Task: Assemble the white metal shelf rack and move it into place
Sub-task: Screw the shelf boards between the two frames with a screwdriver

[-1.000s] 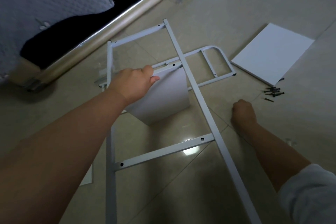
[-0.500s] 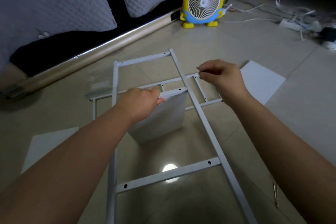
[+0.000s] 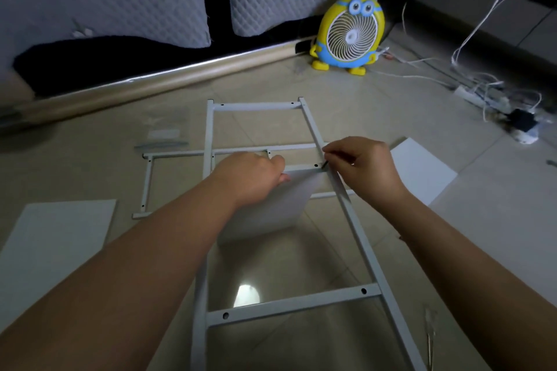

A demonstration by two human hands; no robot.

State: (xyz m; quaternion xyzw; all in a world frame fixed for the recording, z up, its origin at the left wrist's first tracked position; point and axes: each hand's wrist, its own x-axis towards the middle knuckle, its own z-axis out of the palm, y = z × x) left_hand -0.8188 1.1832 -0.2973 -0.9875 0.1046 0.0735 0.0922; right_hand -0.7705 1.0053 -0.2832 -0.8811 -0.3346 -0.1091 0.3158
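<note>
where cables (image 3: 494, 96) tangle, yellow fan (image 3: 349, 33), white panel (image 3: 422, 172)

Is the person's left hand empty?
No, the left hand grips the upper edge of a flat white rectangular shelf panel.

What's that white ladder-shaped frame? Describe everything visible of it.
The white ladder-shaped frame looks like painted metal: two long rails, flat crossbars with dark screw holes. It crosses over a second frame on the floor. The left hand holds a white panel against one crossbar; the right hand pinches a screw there.
</note>
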